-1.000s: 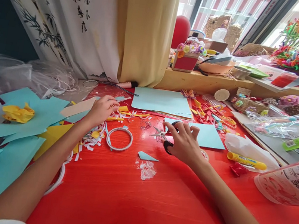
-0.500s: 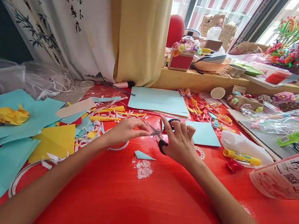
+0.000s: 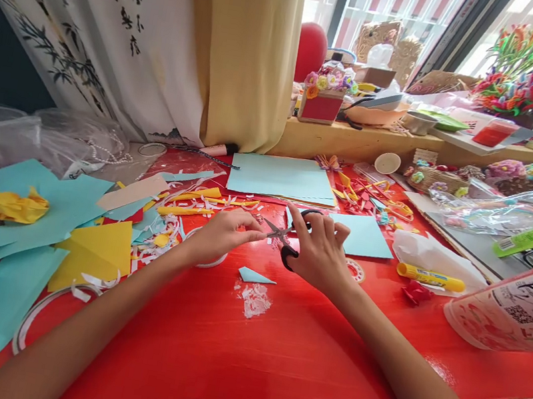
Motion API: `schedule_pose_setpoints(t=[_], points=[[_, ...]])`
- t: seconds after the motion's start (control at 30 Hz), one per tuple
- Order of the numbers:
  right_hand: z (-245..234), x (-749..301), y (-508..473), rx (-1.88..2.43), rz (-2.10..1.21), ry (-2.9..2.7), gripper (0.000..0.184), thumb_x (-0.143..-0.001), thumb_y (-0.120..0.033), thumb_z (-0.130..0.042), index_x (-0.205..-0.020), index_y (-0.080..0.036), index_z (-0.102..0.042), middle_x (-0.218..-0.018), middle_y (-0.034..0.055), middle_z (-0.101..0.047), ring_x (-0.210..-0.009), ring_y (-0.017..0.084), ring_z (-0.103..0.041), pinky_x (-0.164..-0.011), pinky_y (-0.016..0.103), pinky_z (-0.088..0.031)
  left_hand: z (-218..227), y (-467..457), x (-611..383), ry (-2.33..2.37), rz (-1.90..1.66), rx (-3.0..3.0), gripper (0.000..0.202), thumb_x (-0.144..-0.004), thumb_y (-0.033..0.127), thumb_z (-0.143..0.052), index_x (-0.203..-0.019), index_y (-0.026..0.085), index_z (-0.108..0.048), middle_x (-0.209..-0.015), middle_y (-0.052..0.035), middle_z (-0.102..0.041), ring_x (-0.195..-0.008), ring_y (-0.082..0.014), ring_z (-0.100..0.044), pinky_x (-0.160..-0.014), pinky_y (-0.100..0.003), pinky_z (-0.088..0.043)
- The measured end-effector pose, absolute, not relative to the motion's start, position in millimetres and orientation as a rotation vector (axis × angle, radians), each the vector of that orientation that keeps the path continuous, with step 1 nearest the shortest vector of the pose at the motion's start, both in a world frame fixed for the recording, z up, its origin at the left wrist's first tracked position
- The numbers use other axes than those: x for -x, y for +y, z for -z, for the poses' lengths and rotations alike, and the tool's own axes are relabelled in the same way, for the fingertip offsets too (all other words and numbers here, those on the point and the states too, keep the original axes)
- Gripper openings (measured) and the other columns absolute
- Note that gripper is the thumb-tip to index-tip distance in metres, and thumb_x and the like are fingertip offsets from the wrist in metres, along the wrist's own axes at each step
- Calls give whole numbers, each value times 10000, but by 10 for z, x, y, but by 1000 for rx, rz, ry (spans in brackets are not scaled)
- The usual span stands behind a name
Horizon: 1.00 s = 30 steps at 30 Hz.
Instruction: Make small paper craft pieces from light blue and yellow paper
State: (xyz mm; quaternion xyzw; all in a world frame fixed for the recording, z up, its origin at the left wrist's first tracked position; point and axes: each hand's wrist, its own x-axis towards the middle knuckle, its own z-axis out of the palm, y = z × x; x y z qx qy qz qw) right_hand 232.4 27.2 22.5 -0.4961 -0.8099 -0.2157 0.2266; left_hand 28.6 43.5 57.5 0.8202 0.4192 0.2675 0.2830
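My right hand (image 3: 321,252) grips a pair of scissors (image 3: 281,233) by its black handles, the blades parted and pointing left. Facing it, my left hand (image 3: 227,237) is closed, thumb and fingertips pinched together close to the blade tips. What lies in that pinch is too small to make out. Below the hands, a folded light-blue paper piece (image 3: 254,276) rests on the red table (image 3: 271,362), just above a patch of white scraps (image 3: 256,300). A roll of tape (image 3: 355,271) lies by my right wrist, and a ring-shaped roll is partly hidden behind my left hand.
Blue sheets (image 3: 282,178) are stacked at the back. Left lie blue and yellow paper (image 3: 96,253) and cut strips. Right are a yellow glue stick (image 3: 430,277), a large cup (image 3: 512,309) and plastic bags. A crowded window sill (image 3: 358,133) runs behind.
The view has shifted very slightly. Both hands and the scissors keep nearly the same position, with the blades still parted.
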Motion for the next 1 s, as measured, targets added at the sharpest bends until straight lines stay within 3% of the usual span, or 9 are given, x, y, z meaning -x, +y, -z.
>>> schedule_pose_setpoints(t=[0.1, 0.2, 0.3, 0.43, 0.53, 0.67, 0.73, 0.9, 1.0], points=[[-213, -2344, 321, 1397, 543, -2214, 680, -726, -230, -495, -1364, -146, -277, -997, 119, -490, -957, 274, -396, -794, 384, -205, -604, 478, -235, 1325, -884, -2324, 263, -828, 399, -461, -745, 195, -603, -812, -29, -636, -812, -181, -538, -766, -298, -393], [-213, -2368, 372, 1426, 454, -2201, 581, -720, -242, -504, -1283, -145, -399, -956, 119, -546, -918, 268, -442, -792, 381, -224, -655, 551, -126, 1561, -922, -2233, 340, -845, 449, -406, -698, 188, -567, -703, -15, -601, -706, -167, -529, -673, -284, -382], [-228, -2372, 380, 1527, 173, -2204, 418, -718, -252, -508, -1128, -167, -526, -765, 66, -596, -724, 208, -494, -700, 325, -291, -666, 555, -70, 1369, -467, -2227, 417, -840, 508, -370, -651, 190, -562, -652, 1, -578, -633, -148, -522, -611, -263, -367], [-278, -2350, 325, 1602, -445, -2087, 183, -749, -375, -512, -821, -226, -589, -554, -12, -527, -520, 139, -449, -500, 243, -274, -571, 402, -182, 1018, -42, -2446, 253, -721, 436, -589, -828, 210, -551, -901, -21, -563, -819, -177, -490, -676, -254, -360], [-304, -2340, 312, 1480, -661, -1972, 274, -721, -426, -555, -904, -221, -548, -607, -19, -532, -538, 127, -458, -487, 235, -307, -493, 317, -274, 992, 62, -2479, 234, -683, 377, -627, -808, 199, -539, -938, -39, -522, -871, -193, -462, -705, -261, -356], [-276, -2344, 357, 1328, -785, -1891, 540, -654, -346, -637, -1124, -179, -431, -854, 48, -569, -738, 151, -518, -609, 260, -414, -490, 353, -259, 947, 135, -2380, 124, -741, 319, -537, -730, 195, -548, -825, -23, -538, -737, -157, -493, -618, -247, -355], [-256, -2350, 373, 1310, -765, -1889, 584, -665, -317, -626, -1176, -161, -389, -959, 89, -559, -830, 168, -530, -661, 272, -434, -511, 387, -227, 946, 161, -2311, 111, -752, 298, -503, -726, 198, -545, -801, -18, -556, -697, -145, -505, -578, -239, -353], [-252, -2348, 346, 1458, -562, -2024, 549, -749, -322, -570, -1240, -186, -365, -978, 90, -611, -864, 192, -578, -706, 293, -435, -528, 385, -230, 961, 143, -2344, 194, -713, 367, -550, -790, 191, -526, -854, -23, -549, -731, -148, -495, -584, -228, -356], [-265, -2322, 307, 1606, -351, -2178, 275, -831, -296, -475, -1078, -195, -539, -868, 75, -658, -797, 208, -604, -663, 294, -416, -556, 353, -246, 928, 208, -2338, 154, -728, 330, -533, -736, 184, -484, -799, 0, -524, -665, -120, -470, -537, -212, -339]])
